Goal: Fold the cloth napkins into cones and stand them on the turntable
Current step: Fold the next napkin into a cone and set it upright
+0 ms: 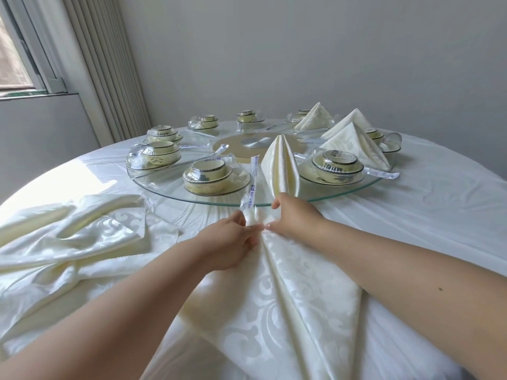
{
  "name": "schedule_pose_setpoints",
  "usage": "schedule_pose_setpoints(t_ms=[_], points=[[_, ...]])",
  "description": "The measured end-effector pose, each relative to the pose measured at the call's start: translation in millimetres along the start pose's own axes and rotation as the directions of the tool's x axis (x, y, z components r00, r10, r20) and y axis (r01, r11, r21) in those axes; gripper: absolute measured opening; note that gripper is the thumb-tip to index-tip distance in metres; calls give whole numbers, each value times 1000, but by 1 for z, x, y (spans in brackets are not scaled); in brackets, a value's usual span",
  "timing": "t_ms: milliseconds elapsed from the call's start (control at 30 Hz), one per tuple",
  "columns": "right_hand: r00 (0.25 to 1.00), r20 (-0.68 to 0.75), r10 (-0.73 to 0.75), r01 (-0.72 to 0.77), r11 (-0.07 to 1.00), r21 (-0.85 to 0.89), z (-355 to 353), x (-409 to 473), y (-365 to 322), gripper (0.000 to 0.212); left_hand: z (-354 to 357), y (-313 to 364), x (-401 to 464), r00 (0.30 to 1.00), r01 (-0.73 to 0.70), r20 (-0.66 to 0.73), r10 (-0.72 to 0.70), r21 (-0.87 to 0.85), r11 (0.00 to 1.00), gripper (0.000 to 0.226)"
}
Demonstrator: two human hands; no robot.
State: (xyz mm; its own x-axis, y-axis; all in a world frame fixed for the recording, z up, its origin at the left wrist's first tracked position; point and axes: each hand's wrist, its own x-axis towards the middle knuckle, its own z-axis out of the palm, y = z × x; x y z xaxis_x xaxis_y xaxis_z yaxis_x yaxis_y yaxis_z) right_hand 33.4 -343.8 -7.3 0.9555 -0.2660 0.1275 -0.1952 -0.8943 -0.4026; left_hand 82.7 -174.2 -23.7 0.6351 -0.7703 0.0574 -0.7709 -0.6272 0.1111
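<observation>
Loose napkins lie heaped on the table at left. Left hand and right hand each pinch the gathered top of a cream napkin beside the glass turntable. Folded cones stand on the turntable at right.

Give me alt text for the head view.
Left hand and right hand pinch a cream damask cloth napkin at the round glass turntable edge; four folded cream napkin cones and wrapped bowl sets stand on it.
</observation>
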Motion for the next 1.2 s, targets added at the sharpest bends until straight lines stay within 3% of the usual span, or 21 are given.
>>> schedule_pose_setpoints(t_ms=[67, 167, 233, 333, 433, 500, 600, 667, 700, 733, 800, 833, 867, 900, 967, 1033, 1067, 1133, 1200], points=[[995, -65, -79, 83, 995, 51, -5, -15, 2, 37, 2, -2, -2, 1000, 1, -3, -1, 18, 1000, 47], [931, -116, -345, 360, 922, 141, -9, -45, 2, 28, 3, -4, -5, 999, 16, -36, -15, 32, 999, 38], [848, -33, -529, 527, 833, 166, -9, -65, 0, 40, 4, -2, -6, 998, 34, -46, -33, 13, 999, 34], [680, 181, -711, 698, 702, 139, -4, -91, -2, 55, 7, -1, -6, 996, 69, -64, -69, -7, 998, 45], [510, 388, -768, 817, 573, 60, 3, -107, -3, 78, 9, -1, -6, 994, 90, -60, -90, -4, 996, 48], [457, 494, -740, 855, 518, -16, 5, -115, -1, 88, 8, 0, -7, 994, 97, -48, -97, -7, 995, 49], [446, 525, -725, 856, 517, -14, 3, -127, 2, 87, 6, 1, -7, 994, 103, -28, -104, -12, 995, 51], [381, 483, -788, 912, 406, -58, 5, -138, 12, 79, 5, 1, -7, 994, 106, -18, -106, -13, 994, 51], [395, 482, -782, 915, 383, -129, 7, -144, 17, 73, 5, 1, -7, 994, 106, -16, -106, -14, 994, 51], [462, 475, -749, 884, 435, -173, 9, -149, 23, 67, 5, 1, -8, 994, 106, -14, -106, -15, 994, 51], [516, 438, -736, 849, 509, -146, 14, -155, 26, 59, 5, 1, -9, 994, 106, -21, -106, -17, 994, 51], [505, 437, -744, 837, 546, -39, 17, -157, 25, 58, 5, 1, -8, 994, 106, -24, -107, -15, 994, 51], [484, 431, -762, 782, 597, 177, 13, -157, 20, 60, 5, 1, -8, 994, 107, -21, -107, -14, 994, 51], [522, 376, -765, 660, 642, 390, 8, -155, 19, 62, 5, 1, -8, 994, 107, -17, -107, -12, 994, 51], [749, 267, -606, 372, 718, 587, -8, -143, 13, 46, 5, 1, -7, 994, 105, -9, -105, -8, 994, 50], [915, 61, -400, 327, 820, 469, -22, -113, 14, 17, 5, 1, -6, 996, 86, -8, -86, -16, 996, 47], [949, -26, -315, 302, 880, 367, -27, -95, 17, 10, 4, 1, -6, 997, 78, -4, -78, -54, 995, 46], [986, -63, -157, 167, 967, 193, -32, -62, 21, 14, -2, -1, -5, 993, 115, 43, -108, -210, 971, 46], [1000, 15, -25, 24, 998, 51, -26, -39, 26, 27, -9, -5, -4, 985, 156, 110, -129, -292, 944, 41]])
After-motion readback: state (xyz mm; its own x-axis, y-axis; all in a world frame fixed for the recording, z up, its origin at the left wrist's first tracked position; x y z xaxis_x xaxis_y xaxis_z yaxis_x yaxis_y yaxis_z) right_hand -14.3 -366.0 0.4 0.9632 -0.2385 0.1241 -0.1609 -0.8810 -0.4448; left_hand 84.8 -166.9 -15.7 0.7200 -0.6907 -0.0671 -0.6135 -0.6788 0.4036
